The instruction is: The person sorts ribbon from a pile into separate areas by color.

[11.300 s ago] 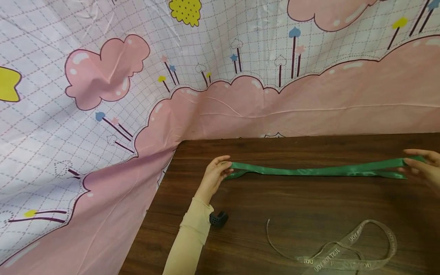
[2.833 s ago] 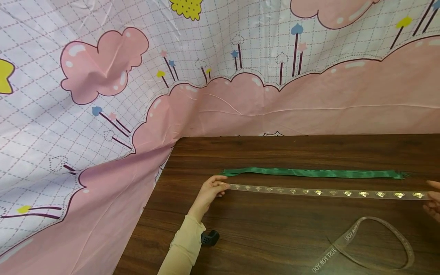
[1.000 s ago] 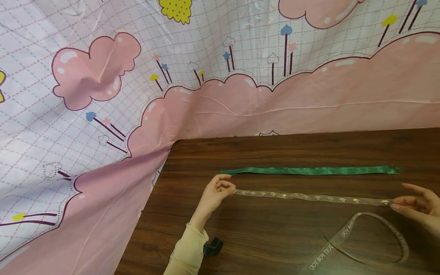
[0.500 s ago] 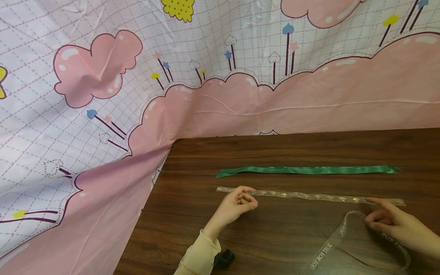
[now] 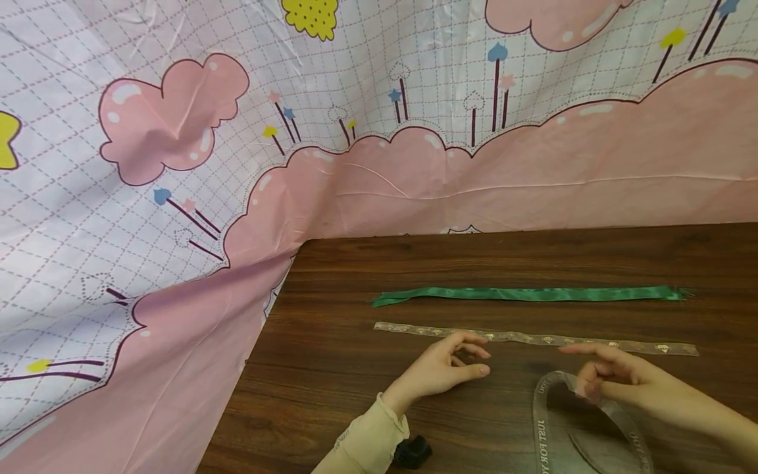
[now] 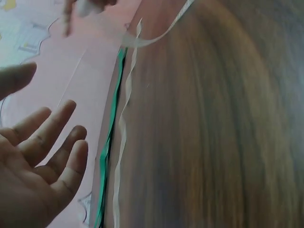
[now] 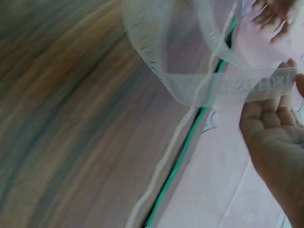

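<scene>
My right hand (image 5: 642, 385) pinches a sheer ribbon (image 5: 540, 421) printed "JUST FOR YOU". The ribbon hangs in a loop above the table's front part; in the right wrist view its translucent band (image 7: 232, 90) runs up to the fingertips. My left hand (image 5: 441, 365) holds nothing, its fingers loosely bent in the left wrist view. It hovers just in front of a sheer ribbon with gold diamond prints (image 5: 527, 338), which lies stretched out left to right. Behind and roughly parallel to that lies a green satin ribbon (image 5: 533, 293), folded double at its left end.
All of this is over a dark brown wooden table (image 5: 474, 257). A pink and white patterned cloth (image 5: 414, 171) hangs along the table's back and left sides. Beneath the left wrist is a black object (image 5: 412, 452), partly hidden by the sleeve.
Both hands have let go of the diamond-print ribbon, now flat on the table before the green one. The right hand has taken up the lettered ribbon; the left has moved right.
</scene>
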The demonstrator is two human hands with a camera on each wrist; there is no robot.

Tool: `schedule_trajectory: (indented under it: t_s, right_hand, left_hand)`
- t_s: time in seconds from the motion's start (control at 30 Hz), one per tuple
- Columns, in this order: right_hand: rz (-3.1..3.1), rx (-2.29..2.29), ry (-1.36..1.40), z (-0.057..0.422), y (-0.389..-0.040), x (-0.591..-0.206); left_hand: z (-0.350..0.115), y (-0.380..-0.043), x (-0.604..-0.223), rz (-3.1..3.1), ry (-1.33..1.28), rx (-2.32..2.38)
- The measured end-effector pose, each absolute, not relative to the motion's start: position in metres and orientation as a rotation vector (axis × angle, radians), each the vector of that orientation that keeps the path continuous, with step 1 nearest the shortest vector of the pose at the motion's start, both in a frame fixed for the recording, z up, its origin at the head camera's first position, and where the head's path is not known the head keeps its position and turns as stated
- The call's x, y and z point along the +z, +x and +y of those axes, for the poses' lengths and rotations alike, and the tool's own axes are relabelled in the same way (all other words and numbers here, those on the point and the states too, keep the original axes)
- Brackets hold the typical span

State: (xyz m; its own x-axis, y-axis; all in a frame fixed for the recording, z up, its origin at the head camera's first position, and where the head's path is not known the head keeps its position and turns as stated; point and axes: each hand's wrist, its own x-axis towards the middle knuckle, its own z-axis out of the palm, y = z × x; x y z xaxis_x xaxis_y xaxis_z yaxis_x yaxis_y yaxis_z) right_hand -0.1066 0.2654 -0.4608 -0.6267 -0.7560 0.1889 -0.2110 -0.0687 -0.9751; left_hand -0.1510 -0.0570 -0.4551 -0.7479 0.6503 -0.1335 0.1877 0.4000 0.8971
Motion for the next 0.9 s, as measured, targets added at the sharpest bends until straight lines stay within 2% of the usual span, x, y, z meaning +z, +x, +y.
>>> schedule_trajectory:
  t_s: [0.17,0.47,0.9]
  right_hand:
    - [1.582,-1.783,-1.071,0.245,-0.107,-0.444]
    - [1.411,-1.847,-1.104,0.229,-0.109,-0.433]
    - [1.515,-1.887,-1.084,0.249,-0.114,-0.431]
  left_hand:
    - [-0.038,-0.145,-0.452,1.973,0.808,1.334]
    - [-0.015,-0.137,-0.441,1.614,0.81,1.341]
    - [-0.035,-0.14,-0.436,1.478,0.793,1.594]
